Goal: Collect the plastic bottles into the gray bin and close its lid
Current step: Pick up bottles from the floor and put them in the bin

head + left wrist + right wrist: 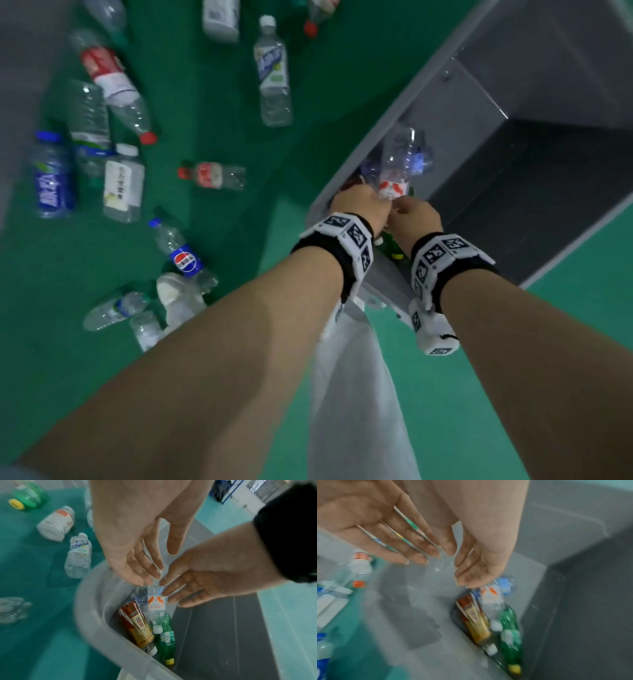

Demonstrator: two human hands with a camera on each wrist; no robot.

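Left hand [130, 536] and right hand [214, 580] both spread over the gray plastic bin [96, 615], fingers straight, holding nothing. Fingertips just beside the clear plastic bottle with the orange-and-white label [157, 602], cap down inside; contact unclear. Below it in the bin: a brown-and-gold labelled bottle [137, 626] and a green plastic bottle [167, 635]. More bottles [274, 68] scattered on green floor [212, 113] toward ten o'clock.

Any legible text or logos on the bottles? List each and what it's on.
Pepsi globe logo, its characters blurred: blue-label bottle on the green mat.
Large Chinese characters, not surely readable: red-gold bottle in the gray bin.
All other labels: blurred or too small.
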